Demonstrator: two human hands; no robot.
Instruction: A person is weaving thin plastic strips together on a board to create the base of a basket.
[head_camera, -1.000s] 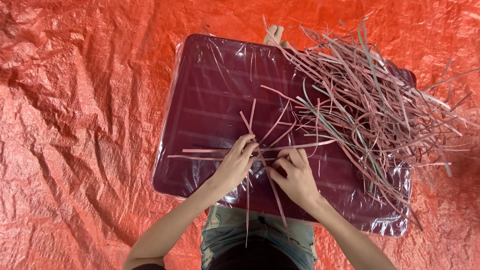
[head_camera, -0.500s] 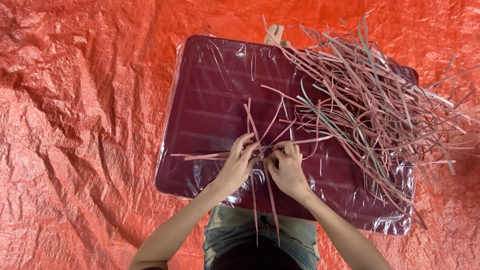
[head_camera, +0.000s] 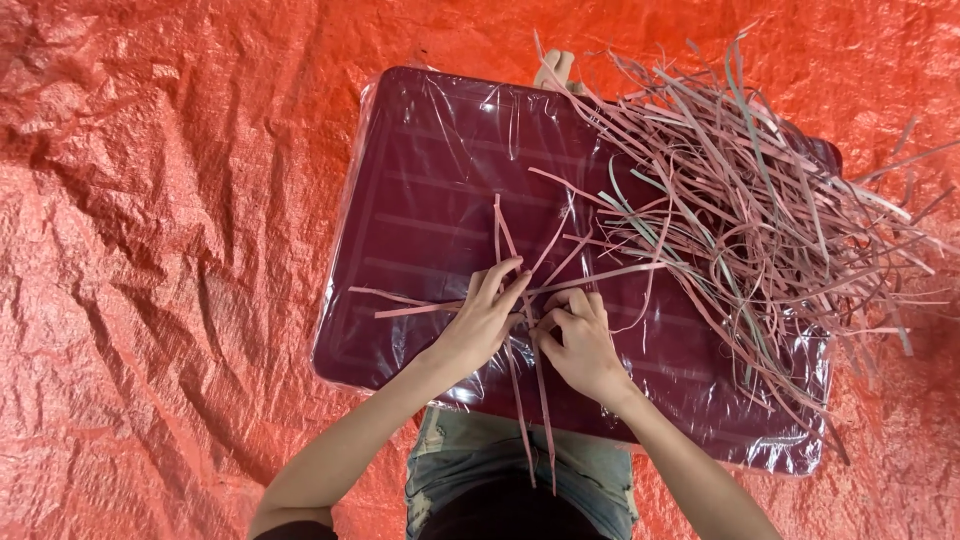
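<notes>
Dark maroon tray (head_camera: 430, 190), wrapped in clear plastic film, flat on a crinkled orange tarp (head_camera: 160, 250).

Left hand (head_camera: 482, 322) on the tray's near half, fingers stretched forward and close together, tips pinching a few pink strips (head_camera: 520, 300) where they cross. Right hand (head_camera: 580, 345) just beside it, touching at the fingertips, fingers curled tight over the same crossing. Exactly how many strips each hand grips: cannot tell.

From that crossing, strips fanning out: some toward the tray's left edge, some toward its middle, two hanging over the near edge above denim-clad legs (head_camera: 470, 465).

Big loose heap of strips (head_camera: 760, 210), pink with a few greenish ones, on the tray's right half, spilling past its right edge onto the tarp. A pale object (head_camera: 555, 68) poking out at the tray's far edge, kind unclear.
</notes>
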